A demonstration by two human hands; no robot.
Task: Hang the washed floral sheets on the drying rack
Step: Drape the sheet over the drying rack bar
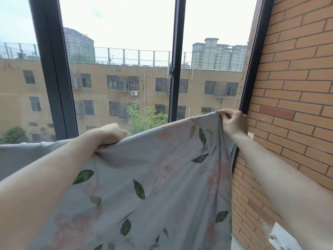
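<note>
I have the floral sheet spread wide in front of the window, its top edge lifted between my two hands and the rest falling out of sight below. To the left the edge runs level along the foot of the glass, perhaps already over a rail; I cannot see the drying rack itself. To hang it well, I judge I should keep that top edge taut and level, carry it over the rail evenly, and let the cloth drop without bunching near the brick wall on the right.

My left hand is closed in a fist over a gathered fold of the edge, arm stretched forward. My right hand is raised higher, close to the wall, thumb and fingers pinched tight on the corner.
</note>
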